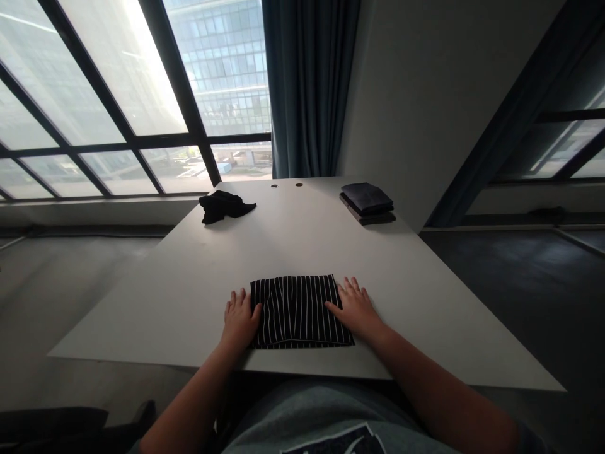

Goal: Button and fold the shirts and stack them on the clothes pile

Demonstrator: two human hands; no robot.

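A black cloth with white stripes lies folded into a flat rectangle near the front edge of the white table. At its left side rests my left hand, fingers stretched out and the thumb over the cloth's edge. My right hand lies at the opposite side with spread fingers, its thumb on the stripes. Neither hand grips the cloth. Slight wrinkles run down the cloth's middle, and a lower layer shows along its near edge.
A crumpled black cloth lies at the far left of the table. Toward the far right sits a stack of folded dark cloths. Two small round holes show near the far edge. Windows and a blue curtain stand behind.
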